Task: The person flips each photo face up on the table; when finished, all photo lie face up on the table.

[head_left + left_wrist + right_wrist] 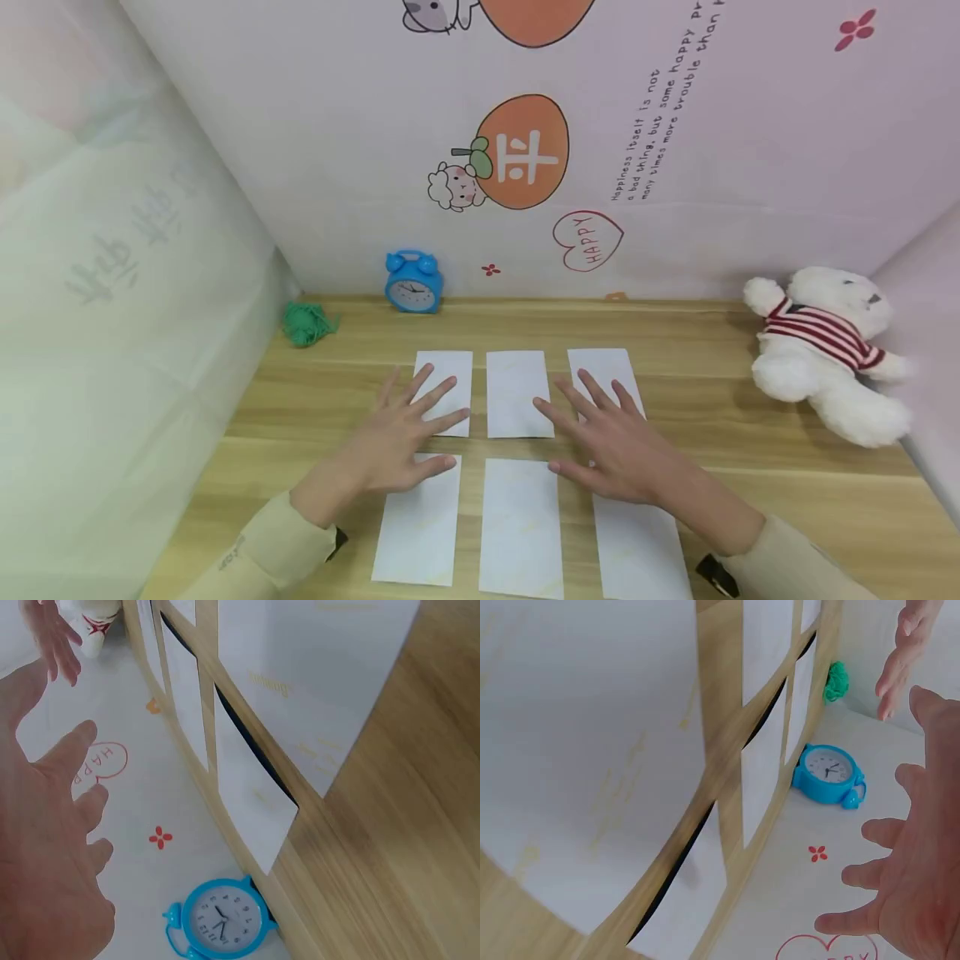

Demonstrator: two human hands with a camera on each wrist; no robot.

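Observation:
White paper sheets lie on the wooden table in two rows of three. My left hand (pixel 397 437), fingers spread and holding nothing, is over the back left sheet (pixel 459 365) and the front left sheet (pixel 418 537). Opposite it, my right hand (pixel 618 446) spreads its fingers above the back right sheet (pixel 603 362) and the front right sheet (pixel 642 550). Between them lie the back middle sheet (pixel 516 392) and the front middle sheet (pixel 520 529). Both wrist views show the left hand (pixel 52 855) and right hand (pixel 922 877) raised above the sheets.
A blue alarm clock (pixel 413 285) stands at the table's back edge, with a green yarn ball (pixel 306 324) left of it. A white plush bear (pixel 821 342) in a striped shirt leans at the right. Printed white sheeting (pixel 360 167) walls the table's back.

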